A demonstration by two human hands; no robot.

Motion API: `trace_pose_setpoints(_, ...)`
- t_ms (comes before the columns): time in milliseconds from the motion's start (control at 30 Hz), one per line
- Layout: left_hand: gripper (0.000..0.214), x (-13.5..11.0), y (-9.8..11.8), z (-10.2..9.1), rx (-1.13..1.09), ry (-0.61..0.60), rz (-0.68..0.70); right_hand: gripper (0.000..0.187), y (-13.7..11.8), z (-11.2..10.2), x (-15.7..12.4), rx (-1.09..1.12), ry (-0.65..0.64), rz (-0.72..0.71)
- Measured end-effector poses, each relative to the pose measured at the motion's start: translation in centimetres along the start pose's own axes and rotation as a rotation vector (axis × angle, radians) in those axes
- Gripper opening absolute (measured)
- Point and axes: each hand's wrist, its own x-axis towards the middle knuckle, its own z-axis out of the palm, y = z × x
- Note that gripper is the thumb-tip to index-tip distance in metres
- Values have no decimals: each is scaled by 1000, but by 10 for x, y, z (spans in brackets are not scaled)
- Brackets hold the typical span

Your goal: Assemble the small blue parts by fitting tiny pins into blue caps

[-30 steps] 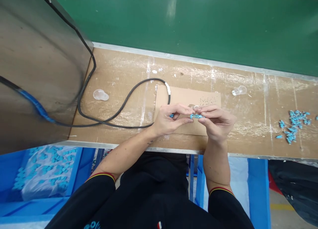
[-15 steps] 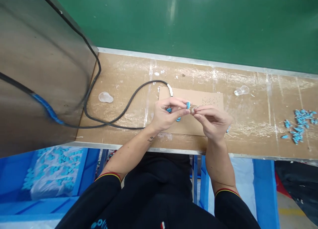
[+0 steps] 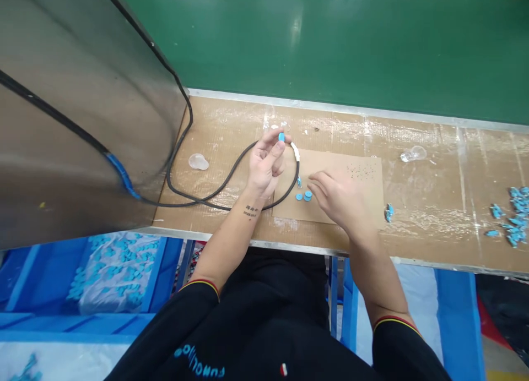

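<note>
My left hand is raised over the left end of a loose cardboard sheet, its thumb and fingers pinching a small blue disc. To the right, my right hand is low over the same sheet, fingertips pressed together; whatever they hold, if anything, is hidden. Between the hands lie a flat blue disc, a short stack of blue discs and a slim blue piece. The white tip of a black cable rests beside my left fingers. Tiny dark specks dot the sheet's upper right.
Blue pieces are heaped at the far right, another nearer the sheet. Clear plastic pieces lie left and right. The black cable loops from a metal wall. Blue bins stand below the bench edge.
My hands have come apart from where their fingertips met. The left moved left and up with the blue disc; the right dropped slightly toward the sheet. The discs beneath now show. The view shifted.
</note>
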Motion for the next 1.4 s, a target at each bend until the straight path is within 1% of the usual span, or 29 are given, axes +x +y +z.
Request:
trace_pose_setpoints(67, 33, -1, -1, 0, -26, -29, -10, 20, -12, 8, 16, -131, -220, 73)
trace_pose_setpoints(100, 34, -3, -1, 0, -33, -48, -18, 20, -17, 11, 23, -178, -300, 113)
trace_pose_setpoints(167, 36, -5, -1, 1, -36, -92, -37, 20, -23, 14, 33, -244, -394, 169)
trace_pose_setpoints(233, 38, -8, 0, 2, -52, -143, -43, 17, -27, 14, 36, -281, -427, 195)
trace_pose_setpoints(333, 42, -12, 2, 6, -145, -220, -21, 14, -28, 14, 33, -296, -427, 218)
trace_pose_setpoints(400, 43, -14, 5, 10, -223, -263, -23, 14, -26, 16, 31, -278, -423, 221)
trace_pose_setpoints(533, 39, -17, 13, 17, -353, -331, -87, 14, -17, 23, 28, -170, -426, 200)
trace_pose_setpoints(600, 37, -19, 16, 19, -390, -338, -110, 18, -10, 23, 25, -34, -364, 165)
trace_pose_setpoints(633, 36, -19, 17, 19, -400, -335, -118, 21, -7, 20, 23, 54, -295, 137)
trace_pose_setpoints(667, 35, -19, 17, 20, -404, -331, -126, 24, -3, 15, 21, 142, -197, 107)
trace_pose_setpoints(700, 36, -19, 17, 20, -405, -326, -136, 24, 1, 10, 19, 222, -75, 82)
trace_pose_setpoints(767, 37, -19, 15, 19, -391, -312, -165, 19, 9, -3, 15, 342, 220, 59)
trace_pose_setpoints(867, 39, -19, 11, 17, -363, -298, -196, 11, 28, -18, 9, 488, 654, 85)
trace_pose_setpoints(900, 39, -18, 10, 16, -358, -299, -200, 12, 35, -21, 6, 541, 760, 93)
trace_pose_setpoints(967, 39, -18, 8, 16, -359, -302, -203, 16, 48, -25, 1, 636, 901, 90)
trace_pose_setpoints(1000, 38, -18, 7, 16, -359, -304, -206, 18, 53, -25, -1, 676, 939, 74)
trace_pose_setpoints(1067, 35, -18, 6, 18, -351, -311, -209, 19, 57, -26, -3, 745, 967, 14)
trace_pose_setpoints(1133, 33, -19, 4, 22, -332, -324, -204, 19, 49, -28, -3, 798, 953, -64)
trace_pose_setpoints(1233, 38, -21, 1, 29, -294, -325, -220, 15, 24, -28, 3, 841, 872, -175)
trace_pose_setpoints(1300, 42, -24, -1, 33, -279, -310, -248, 14, 7, -24, 7, 853, 807, -247)
trace_pose_setpoints(1400, 45, -28, -3, 39, -265, -283, -291, 17, -6, -12, 9, 863, 717, -315)
